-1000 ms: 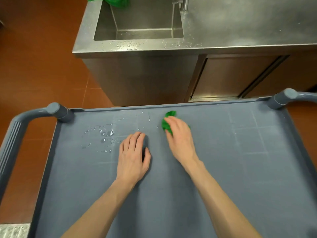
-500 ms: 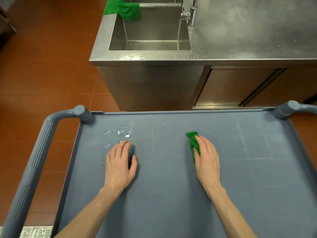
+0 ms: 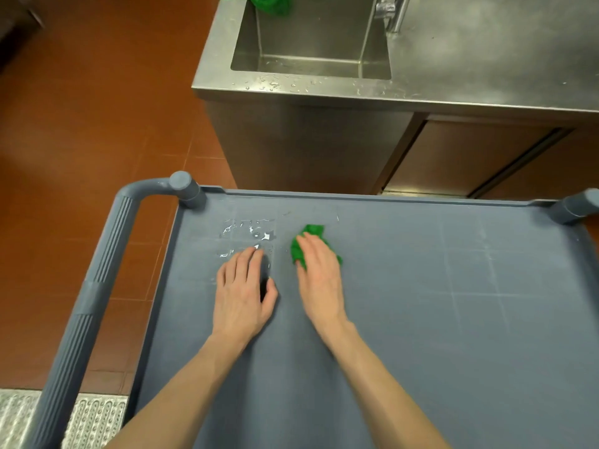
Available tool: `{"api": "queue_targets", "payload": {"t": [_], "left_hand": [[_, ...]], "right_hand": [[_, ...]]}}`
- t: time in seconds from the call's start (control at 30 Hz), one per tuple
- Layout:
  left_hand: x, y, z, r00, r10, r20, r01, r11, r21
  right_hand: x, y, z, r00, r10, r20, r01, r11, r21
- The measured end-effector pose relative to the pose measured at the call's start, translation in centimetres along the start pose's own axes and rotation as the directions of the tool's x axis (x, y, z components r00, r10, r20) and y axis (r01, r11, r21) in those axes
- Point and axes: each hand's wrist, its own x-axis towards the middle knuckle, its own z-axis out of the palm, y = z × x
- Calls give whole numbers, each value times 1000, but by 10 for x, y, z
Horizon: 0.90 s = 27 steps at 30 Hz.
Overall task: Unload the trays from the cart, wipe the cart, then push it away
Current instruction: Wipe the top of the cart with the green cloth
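Observation:
The grey plastic cart (image 3: 453, 319) fills the lower part of the view, its top shelf bare of trays. My right hand (image 3: 319, 277) lies flat with straight fingers on a crumpled green cloth (image 3: 299, 249) and presses it onto the shelf. My left hand (image 3: 241, 291) rests flat on the shelf beside it, fingers straight. Water drops (image 3: 249, 233) glisten just beyond my left fingertips, near the far left corner.
A steel counter with a sink (image 3: 311, 50) and tap (image 3: 393, 11) stands right behind the cart. Another green cloth (image 3: 269, 3) hangs over the sink's far edge. The cart's handle (image 3: 94, 286) runs along the left; red tiled floor (image 3: 81, 108) lies beyond it.
My right hand slid the green cloth leftwards across the shelf, back close to my left hand and the wet patch. My left hand stayed flat near the water drops.

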Motion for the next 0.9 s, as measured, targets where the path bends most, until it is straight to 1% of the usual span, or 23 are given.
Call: {"api": "queue_targets", "payload": {"t": [0.07, 0.17, 0.27, 0.37, 0.43, 0.5, 0.57, 0.67, 0.7, 0.77, 0.9], "left_hand": [[-1, -3, 1, 1000, 4, 2, -4, 1000, -12], [-2, -8, -2, 1000, -22, -14, 21, 999, -41], [-5, -12, -8, 996, -82, -33, 79, 993, -92], [-18, -23, -16, 997, -76, -19, 74, 993, -88], [-34, -42, -27, 994, -107, -12, 106, 993, -57], [-49, -63, -39, 989, -145, -16, 145, 989, -15], [-60, -76, -44, 992, -126, -1, 126, 992, -7], [-66, -81, -44, 997, -74, 15, 74, 996, -42], [-64, -81, -43, 996, -88, 11, 89, 995, -51], [-63, -83, -43, 993, -122, 8, 122, 991, -58], [-62, -83, -44, 995, -100, 4, 100, 992, -77]], "right_hand": [[-6, -17, 11, 996, -77, 49, 78, 997, -5], [-4, -12, 7, 993, -82, 84, 86, 995, -48], [-8, 5, -11, 999, 24, 46, -21, 997, -77], [-13, 38, -36, 986, 145, -81, -153, 982, -112], [-15, 60, -53, 971, 184, -150, -208, 965, -162], [-18, 70, -61, 963, 196, -184, -230, 955, -185], [-19, 66, -59, 950, 229, -210, -262, 954, -148], [-15, 42, -45, 916, 315, -247, -341, 937, -69], [-15, 32, -38, 915, 323, -240, -346, 937, -58], [-19, 9, -19, 937, 285, -203, -300, 953, -48], [-28, -48, 30, 983, 122, -136, -129, 991, -39]]}}
